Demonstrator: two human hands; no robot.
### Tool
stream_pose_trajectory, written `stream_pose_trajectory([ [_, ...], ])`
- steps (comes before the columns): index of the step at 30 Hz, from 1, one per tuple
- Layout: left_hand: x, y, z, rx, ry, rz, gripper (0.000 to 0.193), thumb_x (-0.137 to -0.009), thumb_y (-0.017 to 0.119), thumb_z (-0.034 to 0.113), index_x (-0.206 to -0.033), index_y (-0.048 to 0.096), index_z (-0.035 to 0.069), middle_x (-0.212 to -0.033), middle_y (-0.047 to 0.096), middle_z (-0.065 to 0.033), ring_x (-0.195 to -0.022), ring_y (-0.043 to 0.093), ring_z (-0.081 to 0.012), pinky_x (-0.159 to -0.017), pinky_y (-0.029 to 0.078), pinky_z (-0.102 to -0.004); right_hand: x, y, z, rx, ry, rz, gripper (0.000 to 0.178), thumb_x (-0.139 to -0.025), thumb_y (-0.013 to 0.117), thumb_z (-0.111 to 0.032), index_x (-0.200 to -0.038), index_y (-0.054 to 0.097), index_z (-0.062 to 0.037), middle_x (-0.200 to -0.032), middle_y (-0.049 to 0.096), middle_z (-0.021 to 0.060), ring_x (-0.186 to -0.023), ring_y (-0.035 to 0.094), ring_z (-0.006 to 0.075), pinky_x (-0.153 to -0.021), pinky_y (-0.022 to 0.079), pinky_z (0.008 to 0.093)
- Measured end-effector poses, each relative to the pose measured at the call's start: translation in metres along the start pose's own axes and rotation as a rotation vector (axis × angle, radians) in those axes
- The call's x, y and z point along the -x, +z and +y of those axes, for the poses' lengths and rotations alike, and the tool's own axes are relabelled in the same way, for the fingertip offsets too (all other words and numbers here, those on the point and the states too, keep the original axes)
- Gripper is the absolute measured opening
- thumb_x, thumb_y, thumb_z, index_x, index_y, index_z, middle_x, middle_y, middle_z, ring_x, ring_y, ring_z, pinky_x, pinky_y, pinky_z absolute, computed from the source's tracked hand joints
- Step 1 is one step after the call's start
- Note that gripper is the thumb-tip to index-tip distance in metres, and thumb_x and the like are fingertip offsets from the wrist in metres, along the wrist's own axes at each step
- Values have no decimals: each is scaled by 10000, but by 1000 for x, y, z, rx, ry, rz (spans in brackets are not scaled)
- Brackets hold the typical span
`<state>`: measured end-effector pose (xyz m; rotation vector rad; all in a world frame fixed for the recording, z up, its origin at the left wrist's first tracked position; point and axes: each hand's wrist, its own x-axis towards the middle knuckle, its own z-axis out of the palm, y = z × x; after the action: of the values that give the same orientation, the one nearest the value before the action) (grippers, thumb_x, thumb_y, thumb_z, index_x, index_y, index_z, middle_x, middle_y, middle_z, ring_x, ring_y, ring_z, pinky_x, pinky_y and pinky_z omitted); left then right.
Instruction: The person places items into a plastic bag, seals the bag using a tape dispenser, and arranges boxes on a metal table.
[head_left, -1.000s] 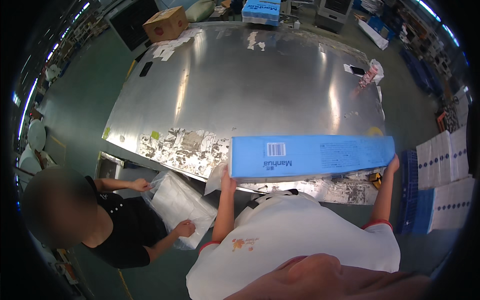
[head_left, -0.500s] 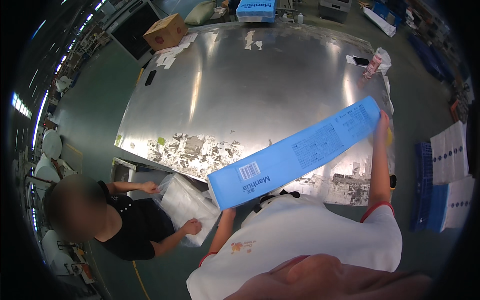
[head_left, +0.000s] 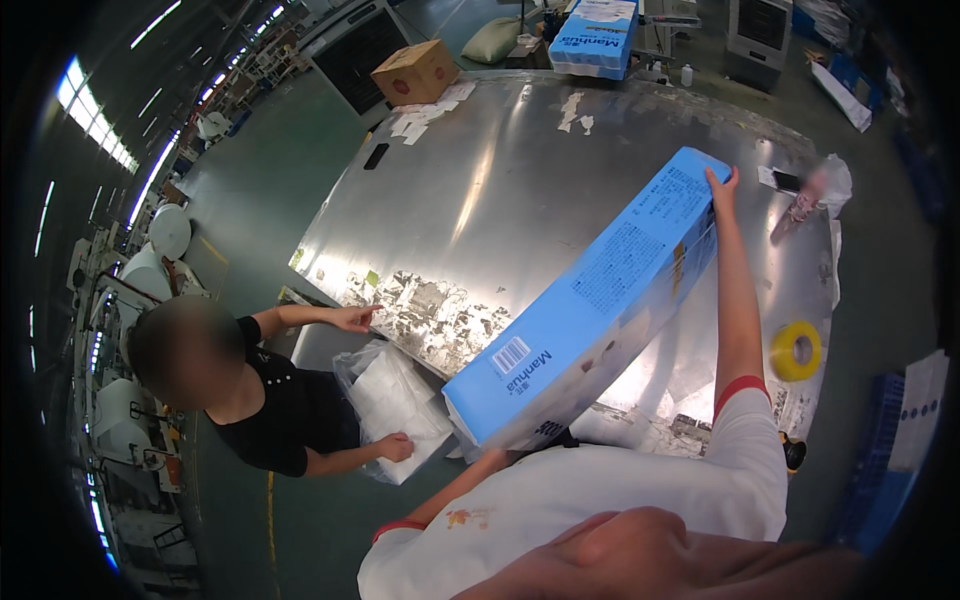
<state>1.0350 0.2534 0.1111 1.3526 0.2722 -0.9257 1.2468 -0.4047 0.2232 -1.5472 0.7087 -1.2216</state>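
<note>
Head view: we hold a long blue carton (head_left: 590, 310) between both hands, tilted across the metal tabletop (head_left: 500, 190). Our right hand (head_left: 722, 185) presses flat and open against the carton's far, raised end. Our left hand is hidden beneath the near, lower end, so we cannot tell how far it is closed; the left forearm (head_left: 460, 490) rises to that end.

The carton spans the gap between our hands, its lower corner close to our chest and overhanging the tabletop edge.

Risk, as we judge it: the right hand only pushes on the end face with no wrap of the fingers, so the tilted carton could slide off that palm and drop onto the tabletop. The lower end could also slip off the hidden left hand.

Right of our right arm lies a yellow tape roll (head_left: 796, 350). Left of our left hand, a co-worker (head_left: 260, 400) rests a hand on a clear bag of white goods (head_left: 395, 400)
</note>
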Motion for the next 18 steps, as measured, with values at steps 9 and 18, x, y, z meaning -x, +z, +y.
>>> stream_pose_trajectory([
  [9, -8, 23, -6, -91, -56, -85, 530, -937, 282, 408, -1226, 420, -14, -1149, 532, -155, -1034, 534, -256, -912, 423, -359, -7, -50, -6, -184, 238, -224, 835, -716, 704, -324, -1331, 259, 25, -1302, 380, 198, -1194, 387, 273, -984, 305, 345],
  [18, -12, 17, -8, -135, -39, -157, 568, -935, 260, 437, -1218, 428, -26, -1144, 536, -166, -1030, 538, -262, -915, 419, -358, 171, -93, -82, 277, -88, -313, 702, -827, 575, -329, -1346, 238, 1, -1395, 232, 215, -1294, 231, 315, -1047, 199, 382],
])
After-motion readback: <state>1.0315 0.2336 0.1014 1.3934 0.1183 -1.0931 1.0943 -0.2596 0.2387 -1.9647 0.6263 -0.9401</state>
